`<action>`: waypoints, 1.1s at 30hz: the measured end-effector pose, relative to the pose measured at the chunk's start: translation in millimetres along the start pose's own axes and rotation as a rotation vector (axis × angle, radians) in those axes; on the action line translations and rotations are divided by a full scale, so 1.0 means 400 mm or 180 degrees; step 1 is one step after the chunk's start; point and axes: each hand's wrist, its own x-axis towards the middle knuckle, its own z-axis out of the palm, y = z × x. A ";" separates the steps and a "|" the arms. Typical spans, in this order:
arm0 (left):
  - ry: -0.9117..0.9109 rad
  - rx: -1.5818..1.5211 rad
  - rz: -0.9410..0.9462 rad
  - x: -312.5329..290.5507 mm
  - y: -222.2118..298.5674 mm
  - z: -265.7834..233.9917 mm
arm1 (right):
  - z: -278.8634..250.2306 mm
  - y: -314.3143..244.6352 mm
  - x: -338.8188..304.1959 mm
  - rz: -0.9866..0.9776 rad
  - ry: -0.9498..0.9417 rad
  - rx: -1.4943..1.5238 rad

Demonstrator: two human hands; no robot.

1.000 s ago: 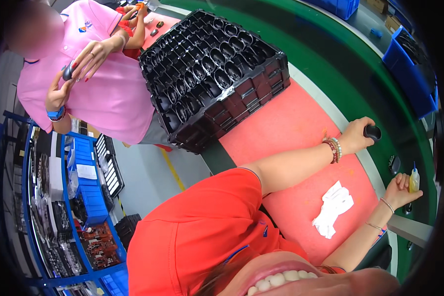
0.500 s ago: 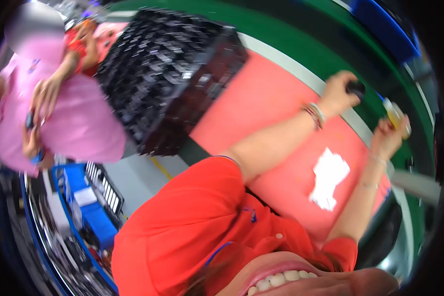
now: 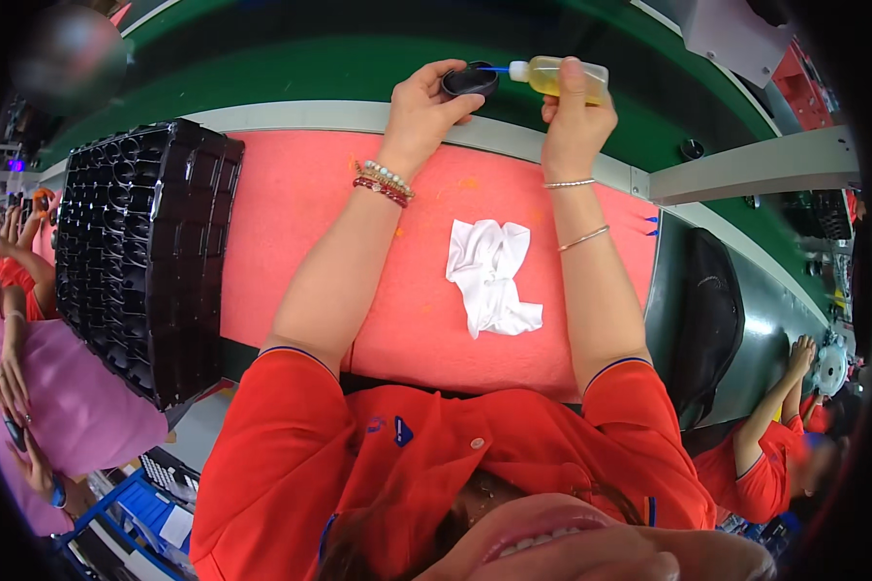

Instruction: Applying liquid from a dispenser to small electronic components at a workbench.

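My left hand (image 3: pixel 426 108) is closed round the rim of a small black cup-shaped part (image 3: pixel 471 81), its hollow tipped toward me. In my right hand (image 3: pixel 579 114) lies a clear squeeze bottle (image 3: pixel 560 77) of yellow liquid, held on its side. Its white cap carries a thin blue needle tip (image 3: pixel 494 69), which reaches to the mouth of the black part. Whether the needle touches the inside I cannot tell. Both hands are over the far edge of the pink-covered table (image 3: pixel 300 213). A crumpled white cloth (image 3: pixel 494 281) lies on the pink cover between my forearms.
A tall stack of black moulded trays (image 3: pixel 155 261) stands at the left. A green conveyor belt (image 3: pixel 291 68) runs beyond the white rail (image 3: pixel 320 116). On the right are a grey metal arm (image 3: pixel 756 169) and a black bag-like object (image 3: pixel 709 320). Co-workers sit at both sides.
The view has turned and steadied, so the table now lies straight ahead. The bottle's blue needle has come from apart to the mouth of the black part. Both hands keep their holds.
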 end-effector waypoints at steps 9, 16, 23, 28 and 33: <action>-0.0152 0.0101 -0.0066 0.001 0.006 0.002 | 0.010 0.024 -0.008 -0.0313 -0.0166 -0.0281; -0.0184 0.0037 -0.0035 0.001 -0.003 0.004 | 0.013 0.032 -0.015 -0.0348 -0.0265 -0.0600; -0.0194 0.0153 -0.0044 0.001 0.002 0.007 | 0.015 0.032 -0.014 -0.0418 -0.0299 -0.0600; -0.0183 0.0124 -0.0068 -0.001 0.001 0.007 | 0.015 0.035 -0.016 -0.0406 -0.0325 -0.0594; -0.0168 0.0215 -0.0084 -0.002 0.005 0.007 | 0.008 0.024 -0.008 -0.0381 -0.0281 -0.0551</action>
